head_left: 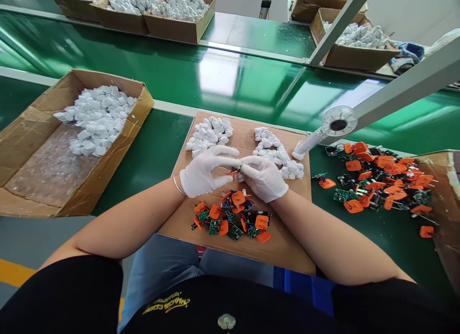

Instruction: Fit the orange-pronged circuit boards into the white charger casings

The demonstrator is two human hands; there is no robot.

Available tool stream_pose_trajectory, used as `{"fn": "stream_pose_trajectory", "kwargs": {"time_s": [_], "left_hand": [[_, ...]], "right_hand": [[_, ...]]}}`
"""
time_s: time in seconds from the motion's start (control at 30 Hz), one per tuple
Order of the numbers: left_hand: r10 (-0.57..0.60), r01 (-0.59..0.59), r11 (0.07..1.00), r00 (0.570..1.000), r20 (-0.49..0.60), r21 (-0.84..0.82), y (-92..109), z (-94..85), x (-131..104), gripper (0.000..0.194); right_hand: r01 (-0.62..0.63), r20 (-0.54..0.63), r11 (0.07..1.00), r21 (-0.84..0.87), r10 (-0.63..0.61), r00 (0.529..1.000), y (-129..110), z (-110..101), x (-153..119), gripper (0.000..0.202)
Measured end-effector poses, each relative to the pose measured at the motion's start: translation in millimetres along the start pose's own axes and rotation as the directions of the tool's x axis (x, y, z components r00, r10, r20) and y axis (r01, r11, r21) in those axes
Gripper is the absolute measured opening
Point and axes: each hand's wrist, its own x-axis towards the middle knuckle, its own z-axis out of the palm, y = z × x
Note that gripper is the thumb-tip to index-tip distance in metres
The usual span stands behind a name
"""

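White gloves cover both hands, which meet over the middle of a cardboard sheet point(287, 243). My left hand point(208, 171) is curled, its fingers around a small dark part with red wires point(234, 170). My right hand point(263, 177) pinches at the same spot; its fingertips partly hide the part. Beyond my left hand lies a pile of white pieces point(210, 132), and another white pile point(268, 144) is beyond my right hand. Nearer my body, a heap of green circuit boards with orange pieces point(233, 214) rests on the sheet.
An open cardboard box point(118, 166) with white pieces stands at the left. At the right, more orange pieces and boards point(384, 178) lie beside a cardboard box point(443, 195). A small fan point(339, 125) is near a grey post point(406, 87). More filled boxes point(179, 29) stand across the green line.
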Motion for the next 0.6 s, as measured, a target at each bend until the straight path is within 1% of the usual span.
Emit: {"fn": "stream_pose_trajectory", "kwargs": {"time_s": [0.07,0.17,0.27,0.33,0.4,0.47,0.53,0.6], "left_hand": [[0.019,-0.019,1.000,1.000,0.001,0.012,0.0,0.0,0.0,0.028],[0.041,-0.043,0.997,0.999,-0.028,-0.061,-0.7,2.1,-0.4,0.023],[0.013,-0.022,0.991,0.997,-0.070,-0.130,-0.2,4.1,-0.5,0.027],[-0.021,0.004,0.984,0.995,-0.097,-0.180,1.5,5.1,-0.9,0.028],[-0.072,0.041,0.962,0.992,-0.107,-0.271,4.2,5.8,-1.8,0.030],[-0.160,0.106,0.921,0.980,-0.116,-0.375,7.1,5.6,-3.0,0.030],[-0.264,0.177,0.870,0.956,-0.131,-0.460,9.8,3.6,-3.9,0.030],[-0.326,0.221,0.846,0.935,-0.141,-0.486,11.8,0.0,-3.7,0.028]], "right_hand": [[-0.008,0.016,0.999,-0.047,0.009,1.000,-3.3,1.7,-1.9,0.037],[-0.011,0.038,0.995,-0.100,0.015,0.999,-5.5,3.1,-4.2,0.035],[0.029,0.023,0.992,-0.121,-0.027,0.999,-5.3,4.0,-6.5,0.038],[0.028,0.029,0.987,-0.158,-0.024,0.999,-5.3,4.6,-8.2,0.039],[0.027,0.064,0.985,-0.171,-0.016,0.998,-5.8,4.7,-9.4,0.037],[0.068,0.095,0.989,-0.131,-0.056,0.994,-6.2,3.8,-8.9,0.036],[0.120,0.102,0.991,-0.065,-0.113,0.988,-6.2,2.2,-6.9,0.037],[0.138,0.090,0.990,-0.012,-0.136,0.987,-6.0,0.7,-5.0,0.041]]}}
